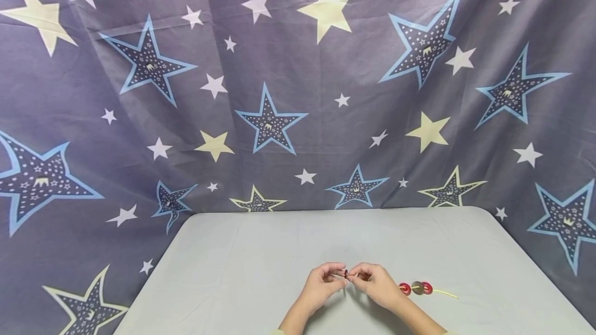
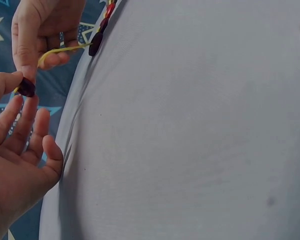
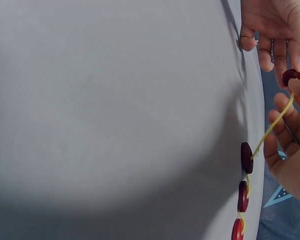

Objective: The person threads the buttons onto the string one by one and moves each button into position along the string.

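Over the table, my left hand (image 1: 320, 287) pinches a dark red button (image 2: 26, 87) by its edge between thumb and fingertips. My right hand (image 1: 378, 284) meets it there, thumb and forefinger pinching a yellow string (image 3: 276, 124) right at the button's face. On the button's other side, a short bit of yellow shows in the left wrist view. From the right hand the string slopes down to a row of threaded buttons on the table: a red button (image 1: 405, 289), a brown button (image 1: 417, 288) and another red button (image 1: 427, 288).
The pale grey table (image 1: 261, 252) stretches out ahead and to both sides. Past the last button, a loose yellow string end (image 1: 447, 293) lies to the right. A dark curtain (image 1: 288, 180) printed with stars hangs behind the table's far edge.
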`<act>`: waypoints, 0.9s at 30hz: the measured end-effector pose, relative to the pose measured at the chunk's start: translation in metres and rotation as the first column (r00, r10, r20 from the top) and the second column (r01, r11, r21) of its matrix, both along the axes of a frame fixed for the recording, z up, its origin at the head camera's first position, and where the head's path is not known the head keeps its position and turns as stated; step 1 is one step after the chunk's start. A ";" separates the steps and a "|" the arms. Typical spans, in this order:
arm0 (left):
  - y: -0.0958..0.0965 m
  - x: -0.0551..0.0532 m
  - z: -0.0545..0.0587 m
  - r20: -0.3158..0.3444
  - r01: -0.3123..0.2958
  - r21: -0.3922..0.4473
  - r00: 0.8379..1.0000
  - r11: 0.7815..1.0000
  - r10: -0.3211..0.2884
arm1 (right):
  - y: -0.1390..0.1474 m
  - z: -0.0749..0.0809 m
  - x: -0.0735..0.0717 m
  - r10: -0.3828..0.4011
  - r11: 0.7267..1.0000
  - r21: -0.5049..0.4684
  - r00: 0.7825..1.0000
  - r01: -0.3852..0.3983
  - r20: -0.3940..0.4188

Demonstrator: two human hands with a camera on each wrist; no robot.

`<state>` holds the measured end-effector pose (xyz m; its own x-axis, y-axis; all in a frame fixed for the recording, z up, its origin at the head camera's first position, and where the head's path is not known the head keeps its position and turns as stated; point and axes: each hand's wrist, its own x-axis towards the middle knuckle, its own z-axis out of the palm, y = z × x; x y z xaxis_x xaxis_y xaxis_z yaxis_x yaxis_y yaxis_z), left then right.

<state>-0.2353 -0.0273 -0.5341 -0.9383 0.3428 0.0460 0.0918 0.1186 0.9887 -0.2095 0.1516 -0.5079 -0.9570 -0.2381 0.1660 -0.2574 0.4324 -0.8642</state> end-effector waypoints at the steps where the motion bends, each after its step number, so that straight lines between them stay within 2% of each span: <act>1: 0.000 0.000 0.000 -0.004 -0.002 0.003 1.000 1.000 0.002 | 0.001 -0.004 -0.002 0.001 1.000 -0.003 1.000 -0.001 0.001; 6: -0.001 -0.001 -0.001 -0.022 -0.011 0.008 1.000 1.000 0.011 | 0.005 -0.014 -0.008 0.021 0.999 -0.038 1.000 -0.021 0.009; 15: 0.000 -0.001 0.000 0.000 -0.027 0.005 1.000 1.000 0.027 | 0.005 -0.015 -0.009 0.052 0.997 -0.054 0.999 -0.051 0.008; 22: 0.001 -0.002 -0.002 -0.043 -0.043 -0.019 0.998 0.999 0.043 | 0.006 -0.013 -0.011 0.090 0.989 -0.126 0.994 -0.081 0.066; 27: 0.000 -0.002 0.000 -0.073 -0.040 -0.036 0.997 0.999 0.038 | 0.005 -0.010 -0.010 0.068 0.990 -0.129 0.992 -0.054 0.110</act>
<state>-0.2370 -0.0272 -0.5341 -0.9457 0.3088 0.1014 0.1570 0.1607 0.9744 -0.2193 0.1570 -0.5178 -0.9556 -0.2809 0.0889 -0.1767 0.3048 -0.9359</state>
